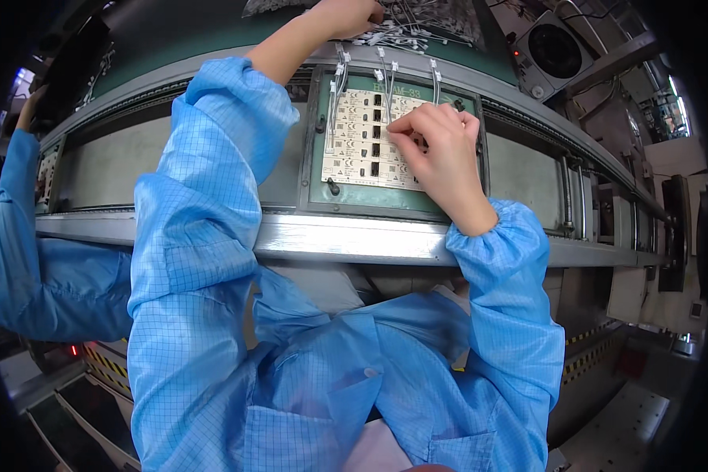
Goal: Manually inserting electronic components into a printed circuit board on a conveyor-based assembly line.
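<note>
My right hand is over a panel of white circuit boards, thumb and forefinger pinched together. A thin cable with white plugs runs down to those fingertips; the end between them is hidden. The panel lies in a green fixture plate and carries a column of black components. Other cables lie along its left side, and one more pair hangs over the top edge. Beyond the fixture, my left hand reaches to a pile of plugged cables, fingers curled; what they hold is hidden.
A metal rail runs along the near side of the conveyor line. Another person's blue sleeve is at far left, beside another board fixture. A round black fan-like unit stands at the back right.
</note>
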A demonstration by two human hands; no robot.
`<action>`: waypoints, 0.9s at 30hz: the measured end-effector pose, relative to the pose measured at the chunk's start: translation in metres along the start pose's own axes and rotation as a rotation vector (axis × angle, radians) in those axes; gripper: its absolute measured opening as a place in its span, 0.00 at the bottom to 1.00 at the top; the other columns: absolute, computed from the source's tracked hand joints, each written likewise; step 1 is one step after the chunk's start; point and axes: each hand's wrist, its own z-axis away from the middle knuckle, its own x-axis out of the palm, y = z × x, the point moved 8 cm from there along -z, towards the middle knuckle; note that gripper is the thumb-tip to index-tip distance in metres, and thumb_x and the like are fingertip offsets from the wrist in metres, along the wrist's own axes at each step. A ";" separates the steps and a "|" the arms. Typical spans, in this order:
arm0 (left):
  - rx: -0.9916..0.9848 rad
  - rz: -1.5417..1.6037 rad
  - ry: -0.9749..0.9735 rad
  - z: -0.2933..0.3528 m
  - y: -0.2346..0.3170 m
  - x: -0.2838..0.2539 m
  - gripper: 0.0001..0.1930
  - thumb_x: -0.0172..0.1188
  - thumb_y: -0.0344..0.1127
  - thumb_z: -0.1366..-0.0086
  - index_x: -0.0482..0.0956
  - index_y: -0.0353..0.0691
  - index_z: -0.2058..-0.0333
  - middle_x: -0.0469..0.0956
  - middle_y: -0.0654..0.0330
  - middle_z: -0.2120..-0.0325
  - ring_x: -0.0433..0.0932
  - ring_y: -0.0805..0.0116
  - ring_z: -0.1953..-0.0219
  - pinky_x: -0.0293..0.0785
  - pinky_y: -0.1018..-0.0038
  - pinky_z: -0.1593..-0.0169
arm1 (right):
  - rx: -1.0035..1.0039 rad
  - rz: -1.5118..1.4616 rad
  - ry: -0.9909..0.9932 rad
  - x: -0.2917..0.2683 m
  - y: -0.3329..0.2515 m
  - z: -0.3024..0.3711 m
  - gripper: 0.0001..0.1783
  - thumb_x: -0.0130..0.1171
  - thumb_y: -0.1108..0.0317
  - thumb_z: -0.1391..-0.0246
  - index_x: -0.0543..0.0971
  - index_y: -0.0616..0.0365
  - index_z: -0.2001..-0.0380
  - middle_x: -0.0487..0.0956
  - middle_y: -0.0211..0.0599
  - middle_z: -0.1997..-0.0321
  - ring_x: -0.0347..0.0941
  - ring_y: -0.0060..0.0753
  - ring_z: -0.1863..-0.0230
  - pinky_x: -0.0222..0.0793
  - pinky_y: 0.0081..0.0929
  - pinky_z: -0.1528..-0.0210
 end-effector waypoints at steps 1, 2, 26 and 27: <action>-0.002 0.007 0.003 0.000 0.004 0.000 0.11 0.61 0.39 0.44 0.84 0.41 0.66 0.83 0.49 0.64 0.80 0.51 0.56 0.75 0.59 0.51 | -0.004 -0.001 0.004 0.002 0.002 0.001 0.02 0.66 0.70 0.50 0.81 0.51 0.72 0.76 0.24 0.73 0.70 0.28 0.66 0.52 0.31 0.51; 0.042 -0.009 0.051 0.001 0.010 -0.006 0.11 0.61 0.39 0.44 0.84 0.41 0.66 0.83 0.49 0.64 0.80 0.51 0.57 0.75 0.59 0.52 | -0.011 -0.006 0.008 0.003 0.001 0.001 0.02 0.66 0.70 0.51 0.82 0.52 0.73 0.75 0.23 0.74 0.69 0.27 0.67 0.52 0.31 0.51; -0.192 0.088 0.113 0.033 -0.043 -0.038 0.11 0.58 0.37 0.42 0.85 0.45 0.63 0.81 0.50 0.61 0.78 0.47 0.53 0.72 0.53 0.49 | -0.093 0.155 -0.118 -0.005 -0.023 0.008 0.09 0.60 0.73 0.48 0.83 0.52 0.63 0.75 0.30 0.66 0.70 0.31 0.59 0.52 0.36 0.46; -0.241 -0.090 0.152 0.038 -0.040 -0.041 0.11 0.57 0.37 0.41 0.84 0.48 0.61 0.80 0.51 0.57 0.75 0.46 0.49 0.70 0.49 0.47 | -0.057 0.103 -0.148 -0.004 -0.014 0.002 0.09 0.59 0.73 0.48 0.83 0.53 0.63 0.76 0.31 0.65 0.71 0.32 0.59 0.55 0.37 0.47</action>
